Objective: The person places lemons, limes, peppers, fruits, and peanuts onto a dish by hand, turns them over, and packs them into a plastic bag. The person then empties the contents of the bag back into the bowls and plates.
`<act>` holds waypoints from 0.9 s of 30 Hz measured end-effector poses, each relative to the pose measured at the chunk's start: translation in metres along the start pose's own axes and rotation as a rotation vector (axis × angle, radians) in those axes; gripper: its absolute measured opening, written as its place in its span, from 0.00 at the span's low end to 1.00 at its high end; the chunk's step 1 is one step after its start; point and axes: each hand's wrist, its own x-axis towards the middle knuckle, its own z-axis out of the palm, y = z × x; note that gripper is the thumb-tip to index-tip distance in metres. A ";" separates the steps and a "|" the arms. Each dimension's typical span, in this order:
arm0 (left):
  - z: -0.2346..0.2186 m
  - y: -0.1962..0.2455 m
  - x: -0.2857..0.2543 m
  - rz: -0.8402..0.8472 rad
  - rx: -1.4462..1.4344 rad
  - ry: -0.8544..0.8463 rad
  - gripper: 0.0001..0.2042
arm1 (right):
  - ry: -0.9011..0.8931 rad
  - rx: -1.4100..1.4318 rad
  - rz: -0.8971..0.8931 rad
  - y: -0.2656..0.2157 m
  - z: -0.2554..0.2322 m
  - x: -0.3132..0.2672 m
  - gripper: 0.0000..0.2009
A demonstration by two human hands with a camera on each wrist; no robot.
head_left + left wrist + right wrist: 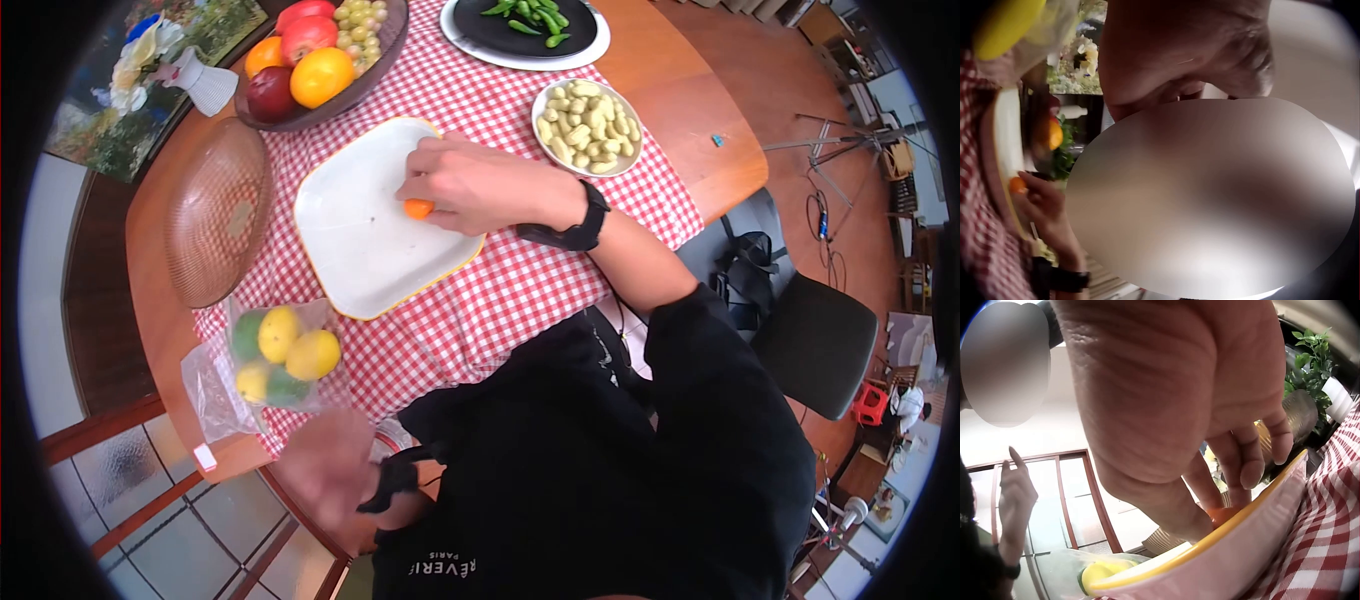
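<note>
My right hand (470, 185) pinches a small orange item (418, 208) between thumb and fingers, over the white yellow-rimmed tray (345, 240). In the right wrist view the fingers of this hand (1179, 412) reach over the tray's rim (1210, 540), and the orange item (1225, 515) shows partly between them. My left hand (330, 465) is raised, blurred, near the table edge beside the bagged fruit (285, 350), holding nothing visible. In the right wrist view the left hand (1016, 494) has loosely bent fingers pointing upward.
A fruit bowl (385, 60) and an overturned-looking ribbed brown dish (215, 215) lie left of and behind the tray. Peanuts fill a white bowl (590, 165); green peppers lie on a black plate (480, 35). A checked cloth (530, 300) lies beneath. A chair (815, 345) stands at right.
</note>
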 end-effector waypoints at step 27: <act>0.043 0.024 -0.043 -0.265 0.280 -0.108 0.11 | 0.247 0.035 0.000 -0.029 -0.035 0.005 0.15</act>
